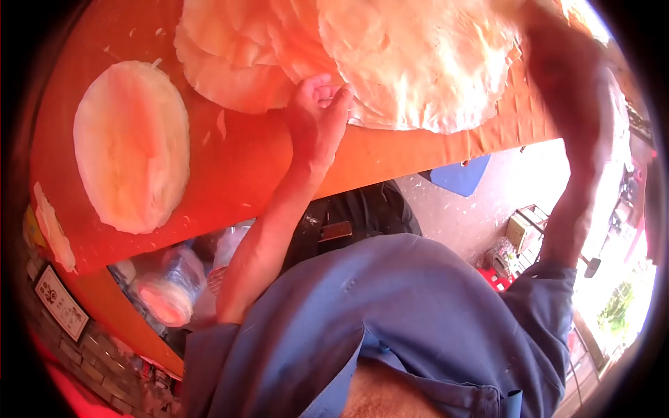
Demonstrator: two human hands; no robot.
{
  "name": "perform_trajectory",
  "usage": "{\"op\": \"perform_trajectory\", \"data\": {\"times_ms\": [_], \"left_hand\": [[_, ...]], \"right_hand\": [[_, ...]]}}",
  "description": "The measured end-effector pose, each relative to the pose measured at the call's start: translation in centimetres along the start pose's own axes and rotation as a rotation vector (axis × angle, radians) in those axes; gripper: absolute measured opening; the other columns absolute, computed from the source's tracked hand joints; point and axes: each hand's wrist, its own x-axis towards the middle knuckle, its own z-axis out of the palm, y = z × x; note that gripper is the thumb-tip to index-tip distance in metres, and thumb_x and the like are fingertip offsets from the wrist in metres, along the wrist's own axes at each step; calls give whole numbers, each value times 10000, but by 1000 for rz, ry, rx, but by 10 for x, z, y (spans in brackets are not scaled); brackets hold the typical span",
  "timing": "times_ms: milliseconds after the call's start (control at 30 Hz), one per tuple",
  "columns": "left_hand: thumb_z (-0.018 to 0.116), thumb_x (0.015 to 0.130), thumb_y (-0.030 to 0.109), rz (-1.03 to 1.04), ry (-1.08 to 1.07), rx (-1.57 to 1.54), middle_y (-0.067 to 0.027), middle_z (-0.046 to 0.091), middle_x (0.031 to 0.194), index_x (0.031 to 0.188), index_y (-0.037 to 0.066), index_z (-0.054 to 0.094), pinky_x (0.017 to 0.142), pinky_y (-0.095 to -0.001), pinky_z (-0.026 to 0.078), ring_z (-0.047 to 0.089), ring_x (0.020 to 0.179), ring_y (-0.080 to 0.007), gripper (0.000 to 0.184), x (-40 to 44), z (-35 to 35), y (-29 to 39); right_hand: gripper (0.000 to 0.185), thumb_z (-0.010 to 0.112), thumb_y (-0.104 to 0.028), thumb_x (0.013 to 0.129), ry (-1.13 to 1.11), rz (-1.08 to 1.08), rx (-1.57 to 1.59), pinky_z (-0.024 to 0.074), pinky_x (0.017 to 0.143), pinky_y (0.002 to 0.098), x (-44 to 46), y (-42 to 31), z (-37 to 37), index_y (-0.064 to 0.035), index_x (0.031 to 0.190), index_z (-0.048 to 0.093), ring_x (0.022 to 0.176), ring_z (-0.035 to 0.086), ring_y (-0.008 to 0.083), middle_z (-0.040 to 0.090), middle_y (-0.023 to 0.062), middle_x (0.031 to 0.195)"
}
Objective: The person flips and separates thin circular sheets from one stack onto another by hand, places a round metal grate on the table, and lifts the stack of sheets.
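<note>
Thin, pale round sheets [411, 63] lie overlapping in a broad layer on the orange tabletop [258, 150]. At their near edge is my left hand [320, 115], palm partly turned up. Its fingers are curled in and the thumb is close to them; anything between them is too small to tell. My right hand [519, 10] reaches to the top right, by the far right side of the sheets. It is smeared by motion and glare, so its fingers do not show. A separate oval stack of pale sheets [132, 146] lies on the left of the table.
A pale strip [54, 226] lies at the table's left edge. Below the table are plastic-wrapped goods [171, 289] and a blue object [460, 174]. A metal-framed box [523, 230] stands on the floor at right. A framed sign [63, 303] is at lower left.
</note>
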Motion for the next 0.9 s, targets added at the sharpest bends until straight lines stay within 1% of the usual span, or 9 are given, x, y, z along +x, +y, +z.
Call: {"op": "perform_trajectory", "data": {"times_ms": [33, 100, 133, 167, 333, 533, 633, 700, 900], "left_hand": [[683, 876, 158, -87, -44, -53, -112, 617, 947, 1146, -80, 510, 632, -246, 521, 625, 746, -148, 399, 2, 1, 13], [675, 873, 153, -164, -96, -141, -92, 631, 877, 1099, -65, 533, 559, -213, 483, 618, 673, -127, 344, 5, 1, 16], [678, 869, 150, -185, -122, -127, -84, 631, 856, 1085, -58, 537, 536, -212, 469, 610, 649, -121, 331, 5, 1, 17], [681, 865, 147, -206, -147, -111, -75, 631, 836, 1071, -52, 541, 514, -210, 455, 603, 625, -116, 318, 5, 1, 20], [670, 860, 144, -239, -193, 57, -48, 631, 772, 942, -8, 578, 417, -214, 389, 546, 495, -99, 195, 4, 9, 19], [578, 897, 131, -326, -298, -224, -63, 624, 793, 901, 18, 563, 385, -204, 336, 581, 502, -128, 114, -3, 14, 19], [558, 924, 207, -400, -429, -491, -68, 631, 861, 951, 46, 554, 407, -230, 340, 612, 558, -168, 164, -1, 8, 10], [554, 937, 255, -403, -519, -616, -59, 637, 870, 935, 73, 556, 449, -242, 363, 630, 614, -183, 182, 3, 6, 8], [560, 934, 215, -283, -519, -504, -45, 664, 927, 986, 65, 612, 584, -231, 437, 638, 704, -139, 167, 3, 20, 18]], "right_hand": [[109, 515, -55, 865, -183, 92, 122, 422, 523, 350, -23, -13, 24, -20, 902, 611, 610, 572, 216, 598, 30, 729], [166, 490, 6, 807, -188, -128, 130, 468, 527, 417, -50, -17, 94, -57, 856, 636, 591, 611, 315, 622, 162, 678], [169, 495, 9, 798, -407, -52, 192, 492, 560, 430, -62, -13, 127, -59, 860, 636, 654, 646, 319, 638, 162, 704], [149, 511, -5, 789, -446, -87, 162, 487, 563, 432, -69, -13, 139, -59, 867, 626, 665, 642, 330, 642, 158, 714], [92, 542, -35, 781, -230, -4, 240, 483, 582, 425, -79, -13, 116, -62, 832, 613, 655, 625, 334, 642, 138, 721], [200, 562, -12, 774, -148, 73, 392, 509, 630, 414, -103, -28, 110, -92, 933, 653, 711, 635, 324, 647, 116, 743], [185, 586, -51, 803, -228, 50, 398, 519, 676, 404, -120, -38, 111, -104, 965, 658, 795, 639, 319, 659, 114, 822], [275, 686, -206, 811, -207, -22, 482, 518, 699, 410, -128, -38, 112, -52, 1028, 616, 846, 630, 330, 653, 138, 897], [449, 733, -333, 784, -86, 79, 459, 505, 656, 440, -97, -74, 112, -10, 1050, 571, 810, 625, 347, 635, 165, 856]]}}
